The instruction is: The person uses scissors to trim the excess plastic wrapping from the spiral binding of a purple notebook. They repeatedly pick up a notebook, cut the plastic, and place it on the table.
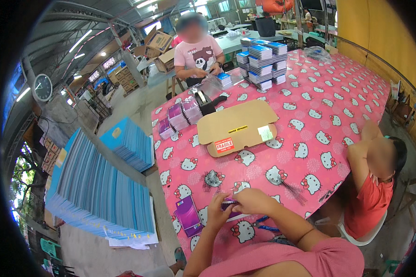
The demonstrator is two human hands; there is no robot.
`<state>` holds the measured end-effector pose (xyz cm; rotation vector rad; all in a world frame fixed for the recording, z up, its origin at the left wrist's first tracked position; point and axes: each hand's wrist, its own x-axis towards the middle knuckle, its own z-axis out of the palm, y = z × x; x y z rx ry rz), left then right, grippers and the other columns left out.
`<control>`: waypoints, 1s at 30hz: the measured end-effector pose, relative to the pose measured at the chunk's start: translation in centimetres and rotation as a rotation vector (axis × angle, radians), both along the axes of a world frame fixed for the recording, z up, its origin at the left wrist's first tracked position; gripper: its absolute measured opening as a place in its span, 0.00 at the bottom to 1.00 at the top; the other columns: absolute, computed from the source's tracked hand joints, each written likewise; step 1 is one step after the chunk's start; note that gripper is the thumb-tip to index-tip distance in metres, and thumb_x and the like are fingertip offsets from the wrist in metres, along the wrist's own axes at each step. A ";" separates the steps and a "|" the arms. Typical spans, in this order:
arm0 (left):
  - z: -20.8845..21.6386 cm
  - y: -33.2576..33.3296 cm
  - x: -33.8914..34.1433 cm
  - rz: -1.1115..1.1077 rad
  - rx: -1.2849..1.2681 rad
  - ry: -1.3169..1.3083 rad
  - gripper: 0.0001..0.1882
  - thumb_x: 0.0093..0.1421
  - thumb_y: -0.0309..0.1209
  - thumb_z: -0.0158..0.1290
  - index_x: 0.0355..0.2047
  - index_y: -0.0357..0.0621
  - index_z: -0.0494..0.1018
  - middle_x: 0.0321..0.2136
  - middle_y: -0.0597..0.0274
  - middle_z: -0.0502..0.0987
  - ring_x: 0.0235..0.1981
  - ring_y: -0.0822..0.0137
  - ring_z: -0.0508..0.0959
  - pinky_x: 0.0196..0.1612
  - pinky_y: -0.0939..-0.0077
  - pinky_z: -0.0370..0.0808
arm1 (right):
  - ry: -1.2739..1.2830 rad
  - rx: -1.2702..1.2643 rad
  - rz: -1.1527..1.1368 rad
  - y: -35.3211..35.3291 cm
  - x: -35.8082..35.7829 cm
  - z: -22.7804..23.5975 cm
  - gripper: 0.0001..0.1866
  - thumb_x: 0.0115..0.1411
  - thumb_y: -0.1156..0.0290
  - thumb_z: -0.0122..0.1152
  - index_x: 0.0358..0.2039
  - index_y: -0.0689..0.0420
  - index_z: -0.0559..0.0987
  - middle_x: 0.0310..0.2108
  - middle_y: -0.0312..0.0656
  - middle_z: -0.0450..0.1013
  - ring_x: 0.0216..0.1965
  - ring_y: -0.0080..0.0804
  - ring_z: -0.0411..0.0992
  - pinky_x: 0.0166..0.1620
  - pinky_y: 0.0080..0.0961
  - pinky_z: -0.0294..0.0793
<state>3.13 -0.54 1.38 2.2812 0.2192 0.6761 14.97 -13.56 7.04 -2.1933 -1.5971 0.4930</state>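
At the near edge of the table, both my hands close on a small purple-covered pad (227,204). My left hand (216,213) pinches its left side, while the fingers of my right hand (250,201) bend over its right side. Part of the pad is hidden behind my fingers. Purple cover sheets (188,213) lie just left of my left hand. Blue-handled pliers (267,225) rest beneath my right forearm. Loose black wire coils (212,179) are spread beyond my hands, with another bunch of coils (289,188) farther right.
A flattened cardboard box (238,123) lies mid-table, near purple pad stacks (174,115) and a tape dispenser (205,102). Blue-and-white pad stacks (262,62) stand at the far side. A person (199,53) works opposite; another person (367,198) sits right. Tall blue stacks (99,184) stand left.
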 end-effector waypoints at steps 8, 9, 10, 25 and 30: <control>0.3 0.2 -0.7 0.001 -0.127 0.062 0.27 0.42 0.20 0.60 0.46 0.43 0.69 0.44 0.53 0.70 0.46 0.56 0.72 0.47 0.68 0.70 | 0.047 0.054 0.070 1.0 -0.8 0.6 0.17 0.47 0.58 0.62 0.26 0.61 0.79 0.25 0.53 0.74 0.29 0.49 0.74 0.34 0.42 0.73; 0.1 0.0 -0.6 -0.008 -0.086 0.036 0.27 0.42 0.21 0.61 0.46 0.43 0.69 0.44 0.52 0.70 0.45 0.55 0.72 0.47 0.68 0.70 | -0.008 -0.109 0.113 1.7 -0.2 -0.1 0.17 0.47 0.58 0.62 0.27 0.62 0.79 0.26 0.53 0.74 0.30 0.50 0.74 0.35 0.41 0.73; 0.0 -0.1 -0.5 -0.015 -0.046 0.009 0.27 0.42 0.21 0.61 0.46 0.43 0.69 0.44 0.51 0.70 0.45 0.54 0.72 0.47 0.67 0.71 | -0.002 -0.102 0.074 1.3 -0.1 -0.8 0.17 0.47 0.58 0.63 0.27 0.62 0.79 0.26 0.54 0.74 0.30 0.50 0.74 0.35 0.41 0.73; -3.8 1.2 -2.1 -0.007 -0.938 -0.161 0.13 0.54 0.17 0.53 0.41 0.35 0.72 0.36 0.61 0.76 0.37 0.72 0.75 0.41 0.80 0.73 | -0.022 -0.081 0.024 2.8 -0.6 0.0 0.15 0.43 0.62 0.65 0.25 0.61 0.80 0.30 0.53 0.75 0.32 0.50 0.75 0.35 0.40 0.75; -2.7 0.6 -2.4 0.105 -0.904 -0.108 0.12 0.53 0.17 0.54 0.40 0.35 0.75 0.33 0.62 0.77 0.33 0.73 0.76 0.39 0.81 0.73 | -0.035 -0.078 0.051 3.1 -0.7 -0.4 0.15 0.43 0.62 0.65 0.27 0.61 0.80 0.28 0.52 0.75 0.33 0.50 0.75 0.35 0.41 0.75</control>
